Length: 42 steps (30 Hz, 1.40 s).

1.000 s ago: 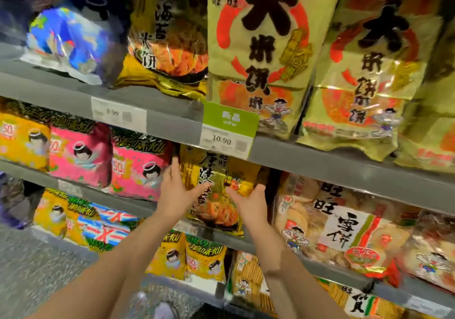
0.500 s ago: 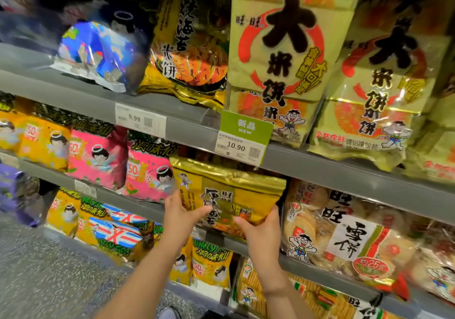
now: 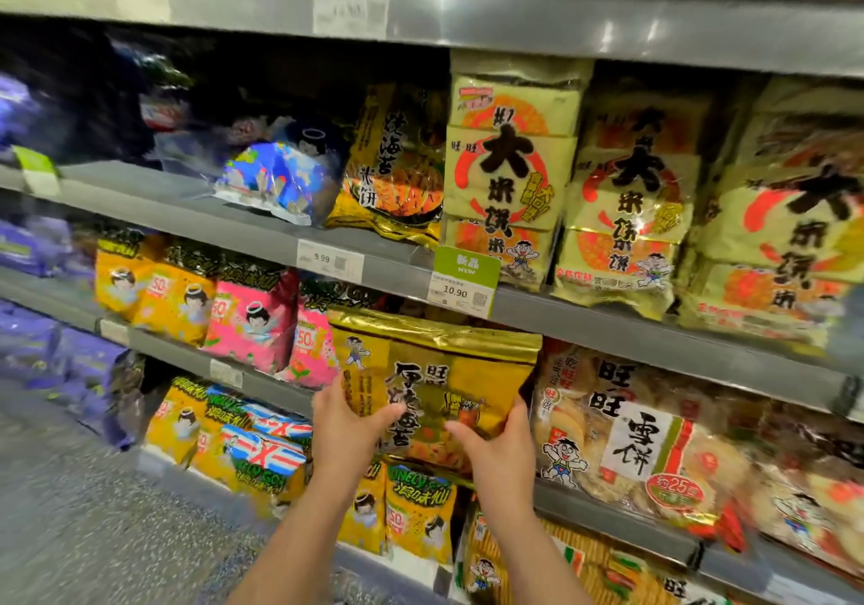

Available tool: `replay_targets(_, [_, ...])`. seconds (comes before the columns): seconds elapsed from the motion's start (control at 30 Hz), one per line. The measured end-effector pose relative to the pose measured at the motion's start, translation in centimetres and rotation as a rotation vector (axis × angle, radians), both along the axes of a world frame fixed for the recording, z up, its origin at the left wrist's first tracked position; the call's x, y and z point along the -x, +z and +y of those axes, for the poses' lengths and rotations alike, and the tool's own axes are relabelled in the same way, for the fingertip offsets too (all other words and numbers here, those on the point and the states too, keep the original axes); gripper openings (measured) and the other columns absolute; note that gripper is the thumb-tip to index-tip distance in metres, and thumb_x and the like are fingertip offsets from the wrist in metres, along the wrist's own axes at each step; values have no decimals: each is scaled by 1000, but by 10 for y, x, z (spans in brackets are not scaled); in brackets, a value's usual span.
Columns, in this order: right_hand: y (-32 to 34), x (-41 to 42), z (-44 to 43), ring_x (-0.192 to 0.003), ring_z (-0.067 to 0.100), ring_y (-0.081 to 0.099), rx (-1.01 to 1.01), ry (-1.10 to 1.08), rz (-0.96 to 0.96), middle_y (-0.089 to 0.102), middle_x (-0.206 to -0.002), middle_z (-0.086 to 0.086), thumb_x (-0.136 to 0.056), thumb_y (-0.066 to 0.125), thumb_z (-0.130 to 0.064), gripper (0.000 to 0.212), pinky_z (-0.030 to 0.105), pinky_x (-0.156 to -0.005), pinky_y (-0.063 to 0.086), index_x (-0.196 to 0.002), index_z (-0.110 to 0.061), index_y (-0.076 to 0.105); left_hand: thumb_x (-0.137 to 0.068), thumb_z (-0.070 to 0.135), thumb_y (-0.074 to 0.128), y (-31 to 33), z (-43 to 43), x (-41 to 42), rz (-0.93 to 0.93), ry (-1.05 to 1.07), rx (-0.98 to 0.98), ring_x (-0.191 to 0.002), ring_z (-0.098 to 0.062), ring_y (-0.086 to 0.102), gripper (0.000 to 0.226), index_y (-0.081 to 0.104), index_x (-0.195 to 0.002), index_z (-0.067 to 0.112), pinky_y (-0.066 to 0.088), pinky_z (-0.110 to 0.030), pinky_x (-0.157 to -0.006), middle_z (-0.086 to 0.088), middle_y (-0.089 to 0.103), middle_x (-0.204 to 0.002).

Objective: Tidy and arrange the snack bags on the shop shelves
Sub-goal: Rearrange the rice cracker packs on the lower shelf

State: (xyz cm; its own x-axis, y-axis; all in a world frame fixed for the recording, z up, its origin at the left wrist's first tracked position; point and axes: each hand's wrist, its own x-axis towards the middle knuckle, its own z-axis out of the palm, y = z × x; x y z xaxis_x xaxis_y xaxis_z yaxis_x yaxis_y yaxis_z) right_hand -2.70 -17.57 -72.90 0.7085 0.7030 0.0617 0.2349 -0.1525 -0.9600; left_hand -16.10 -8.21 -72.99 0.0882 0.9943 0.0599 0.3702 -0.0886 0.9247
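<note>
Gold bag (image 3: pixel 435 366): pinched by my left hand (image 3: pixel 343 431) and right hand (image 3: pixel 502 450), thumbs in front, fingers hidden behind. Its lower edge was covered by my hands. Purple bags (image 3: pixel 28 249) at far left were too blurred to read.

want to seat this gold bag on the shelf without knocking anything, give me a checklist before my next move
1. Left hand grip on the gold bag, lower left corner: ok.
2. Right hand grip, lower right corner: ok.
3. Label facing out and reading upright: ok.
4. Shelf space behind the bag: cannot tell, the bag itself hides it.
5. Bag's top edge clear of the green price tag: cannot tell, the two look very close.
</note>
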Motion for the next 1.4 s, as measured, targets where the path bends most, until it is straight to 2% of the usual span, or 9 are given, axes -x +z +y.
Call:
replay_targets(0.2, [25, 22, -19, -105, 14, 57, -85, 39, -41, 59, -115, -8, -71, 81, -27, 75, 34, -93, 48, -132, -24, 37, -66, 36, 80, 22, -26, 25, -44, 66, -86, -106, -27, 51, 61, 56, -117, 13, 46, -41, -90, -7, 45, -114])
replay_targets(0.33, [56, 42, -19, -97, 9, 51, -143, 69, -100, 52, -107, -13, -72, 80, -27, 83, 24, -83, 42, -139, -24, 31, -68, 43, 77, 47, -34, 44, -94, 145, -141, -122, -27, 46, 82, 40, -136, 15, 43, -41, -99, -7, 40, -135])
replay_targets(0.43, [87, 62, -8, -107, 12, 52, -184, 96, -158, 48, -108, -15, -72, 78, -34, 85, 25, -85, 40, -141, -26, 29, -71, 39, 77, 78, -33, 61, -211, 246, -214, -123, -23, 45, 84, 33, -139, 17, 38, -36, -97, -4, 43, -138])
replay_targets(0.57, [132, 80, 18, -119, 14, 47, -244, 150, -215, 47, -120, -11, -76, 75, -38, 82, 19, -85, 33, -142, -22, 29, -75, 42, 72, 116, -13, 78, -226, 300, -291, -128, -26, 42, 85, 29, -142, 12, 37, -40, -102, -9, 42, -142])
replay_targets(0.77, [189, 71, 80, -121, 14, 45, -368, 103, -294, 43, -134, -5, -76, 74, -39, 79, 20, -88, 37, -140, -19, 32, -74, 47, 70, 175, 44, 67, -224, 277, -430, -107, -24, 55, 70, 41, -128, 12, 48, -44, -91, -7, 55, -119])
replay_targets(0.9, [214, 56, 102, -122, 14, 43, -415, 53, -325, 42, -134, -2, -76, 75, -37, 77, 20, -93, 36, -138, -17, 34, -77, 44, 68, 207, 74, 52, -176, 255, -509, -104, -19, 53, 66, 41, -127, 11, 41, -30, -81, -6, 54, -119])
replay_targets(1.03, [229, 44, 117, -122, 14, 43, -476, 2, -319, 42, -134, -2, -74, 77, -34, 77, 26, -100, 38, -137, -16, 36, -78, 43, 68, 225, 95, 38, -170, 216, -536, -110, -18, 52, 74, 34, -136, 12, 42, -31, -88, -3, 50, -127])
replay_targets(1.27, [209, 35, 130, -126, 16, 40, -418, 4, -327, 37, -137, 1, -80, 72, -32, 75, 26, -103, 36, -140, -14, 30, -77, 36, 72, 212, 127, 21, -204, 91, -494, -112, -12, 47, 72, 36, -135, 13, 37, -29, -93, -2, 51, -127])
replay_targets(1.4, [207, 35, 138, -128, 19, 41, -253, -19, -516, 27, -146, 6, -87, 63, -34, 73, 18, -92, 35, -143, -11, 22, -78, 36, 71, 200, 141, 18, -193, 63, -471, -99, -21, 56, 43, 44, -108, 19, 43, -34, -82, -2, 57, -105])
